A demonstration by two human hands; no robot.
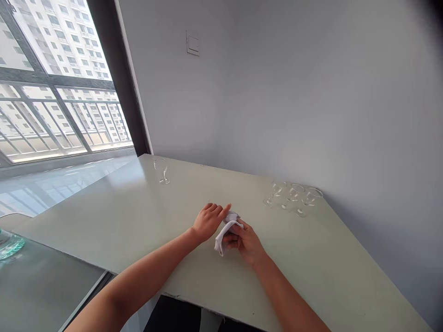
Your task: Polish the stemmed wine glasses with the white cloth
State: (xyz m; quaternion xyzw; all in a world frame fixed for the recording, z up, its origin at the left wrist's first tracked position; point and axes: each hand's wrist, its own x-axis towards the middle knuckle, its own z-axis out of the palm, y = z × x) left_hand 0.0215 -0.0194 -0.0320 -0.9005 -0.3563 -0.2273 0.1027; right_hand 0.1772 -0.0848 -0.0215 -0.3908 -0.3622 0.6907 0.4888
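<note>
A white cloth (220, 242) is bunched between my two hands above the light tabletop (145, 221). My right hand (247, 243) is closed on the cloth, with part of it hanging down to the left of the fingers. Just left of it, my left hand (209, 221) has its fingers curled and its thumb pointing towards the cloth's upper fold. What those curled fingers hold, if anything, is hidden. Whether a glass sits inside the cloth, I cannot tell.
Three clear stemmed glasses, one of them a glass (308, 199) by the wall, stand close together at the right. A single stemmed glass (162, 171) stands at the far left. Greenish glassware (10, 244) shows at the left edge. Walls border the table's far and right sides.
</note>
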